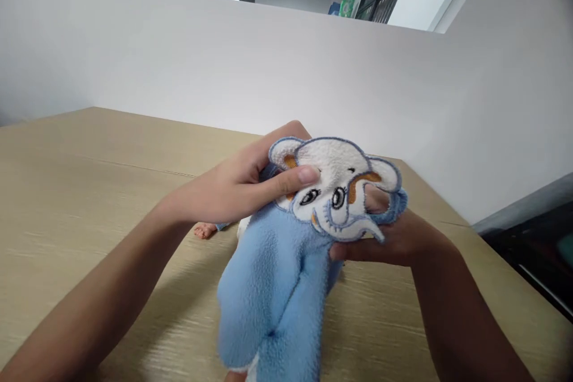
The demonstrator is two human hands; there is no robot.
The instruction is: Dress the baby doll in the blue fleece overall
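Observation:
I hold a light blue fleece garment point(277, 286) with a white embroidered elephant face point(333, 188) above a wooden table point(89, 161). My left hand point(242, 185) grips its upper left, thumb pressed on the elephant's forehead. My right hand point(394, 239) is closed on the right side, under the elephant's ear and trunk. The blue legs hang down toward me. A small doll's foot point(205, 230) pokes out beneath my left wrist, and the rest of the doll is hidden.
A white partition wall point(224, 65) stands along the table's far edge and right side. A dark object point(537, 250) lies beyond the table's right edge. Bare tabletop stretches to the left.

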